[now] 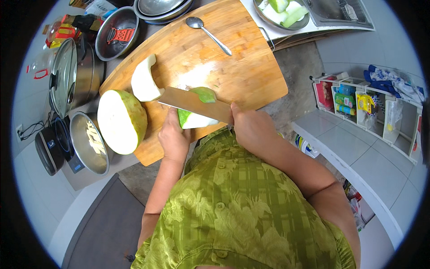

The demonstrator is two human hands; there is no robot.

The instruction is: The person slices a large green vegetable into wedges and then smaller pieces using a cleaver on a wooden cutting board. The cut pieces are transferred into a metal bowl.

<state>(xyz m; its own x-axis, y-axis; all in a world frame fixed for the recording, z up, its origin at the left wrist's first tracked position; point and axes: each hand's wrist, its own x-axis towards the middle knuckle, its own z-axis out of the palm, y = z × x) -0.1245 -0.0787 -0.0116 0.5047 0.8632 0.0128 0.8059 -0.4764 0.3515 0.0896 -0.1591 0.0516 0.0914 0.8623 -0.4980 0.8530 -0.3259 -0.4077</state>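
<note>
My right hand (250, 129) grips the handle of a broad kitchen cleaver (198, 105), its blade pointing left. Under and beside the blade is a piece of green-skinned, white-fleshed melon or gourd (199, 121), which my left hand (174, 138) holds from the left near the board's front edge. A green strip of peel (203, 94) shows just behind the blade. To the left, a curved pale wedge (142, 80) lies on the wooden cutting board (248, 70), and a large cut half (117, 121) of the gourd rests with its white face to the left.
A metal spoon (213, 38) lies on the board's far part. Metal bowls hold a red grater (123, 35), pale strips (94, 138) and gourd pieces (277, 15). A lidded pot (80, 74) stands at left, a sink (327, 13) at back right, and a white rack (376, 114) at right.
</note>
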